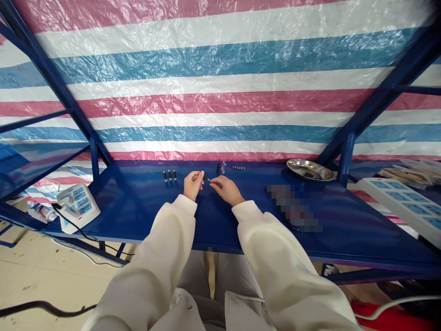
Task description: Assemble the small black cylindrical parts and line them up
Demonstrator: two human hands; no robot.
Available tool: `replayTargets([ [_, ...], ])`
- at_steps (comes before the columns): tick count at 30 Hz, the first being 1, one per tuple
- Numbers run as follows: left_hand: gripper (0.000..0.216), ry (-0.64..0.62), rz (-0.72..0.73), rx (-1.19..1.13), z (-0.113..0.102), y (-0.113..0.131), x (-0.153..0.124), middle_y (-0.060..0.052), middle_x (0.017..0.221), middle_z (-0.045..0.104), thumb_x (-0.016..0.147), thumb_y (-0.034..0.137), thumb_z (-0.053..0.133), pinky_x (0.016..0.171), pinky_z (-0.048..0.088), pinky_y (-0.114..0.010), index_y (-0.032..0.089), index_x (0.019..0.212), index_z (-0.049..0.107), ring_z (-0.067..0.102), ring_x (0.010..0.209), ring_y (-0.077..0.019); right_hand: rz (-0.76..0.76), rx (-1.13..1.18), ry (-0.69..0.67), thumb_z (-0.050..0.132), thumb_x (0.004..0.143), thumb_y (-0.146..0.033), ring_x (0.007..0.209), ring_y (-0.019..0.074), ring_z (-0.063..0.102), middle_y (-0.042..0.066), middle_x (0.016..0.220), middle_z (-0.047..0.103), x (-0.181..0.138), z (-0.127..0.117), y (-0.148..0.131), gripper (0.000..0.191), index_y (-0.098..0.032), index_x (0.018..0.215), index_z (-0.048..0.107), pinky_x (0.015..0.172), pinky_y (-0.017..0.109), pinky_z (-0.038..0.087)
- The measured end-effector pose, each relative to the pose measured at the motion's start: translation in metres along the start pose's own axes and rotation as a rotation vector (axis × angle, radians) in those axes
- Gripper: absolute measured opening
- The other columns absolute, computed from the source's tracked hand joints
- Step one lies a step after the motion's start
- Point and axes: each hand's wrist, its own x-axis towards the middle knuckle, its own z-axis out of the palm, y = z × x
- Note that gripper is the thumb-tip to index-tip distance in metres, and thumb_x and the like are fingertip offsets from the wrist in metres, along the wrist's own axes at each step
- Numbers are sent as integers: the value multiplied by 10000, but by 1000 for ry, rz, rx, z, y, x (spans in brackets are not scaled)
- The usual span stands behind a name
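Both hands meet above the middle of the blue table. Between them is a small, thin black stick with a lighter section toward its right end; its exact kind is too small to make out. My left hand is closed in a pinch on its left end. At the other end, the thumb and fingertips of my right hand are pinched together on it. Three short black tubes with pale ends stand in a row left of my left hand. Behind my right hand are a small black piece and clear pieces.
A row of several tiny shiny metal parts lies at the back. Farther right are an oval metal dish and a pixelated dark object. Power strips sit at left and right. Striped sheeting hangs behind.
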Motion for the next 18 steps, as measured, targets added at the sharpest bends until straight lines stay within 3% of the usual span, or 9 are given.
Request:
replayTargets([
  [4, 349, 54, 18, -19, 0, 0, 1, 69, 471, 498, 684, 470, 653, 333, 294, -179, 144, 771, 562, 405, 327, -42, 77, -143, 3, 562, 792, -238, 727, 158, 575, 55, 877, 610, -1, -4, -1, 115, -191, 850, 649, 652, 269, 431],
  [8, 359, 32, 8, -37, 0, -1, 2, 73, 479, 504, 641, 450, 692, 328, 293, -178, 145, 778, 565, 408, 326, -42, 169, -92, 128, 520, 815, -273, 699, 168, 570, 45, 771, 617, 0, -6, -2, 143, -181, 869, 616, 651, 276, 424],
  [11, 373, -51, -4, -40, 0, 1, 1, 66, 494, 519, 620, 452, 707, 328, 291, -179, 142, 775, 572, 417, 326, -41, 113, 62, 168, 488, 833, -352, 643, 153, 551, 35, 737, 615, 1, -5, -4, 217, -177, 906, 593, 647, 275, 428],
  [18, 391, -194, -38, -34, 2, 6, -4, 54, 528, 533, 618, 476, 707, 329, 282, -184, 139, 758, 568, 429, 328, -39, -28, 158, 52, 482, 818, -332, 647, 139, 534, 36, 790, 621, 1, 2, -3, 180, -187, 872, 575, 663, 272, 430],
])
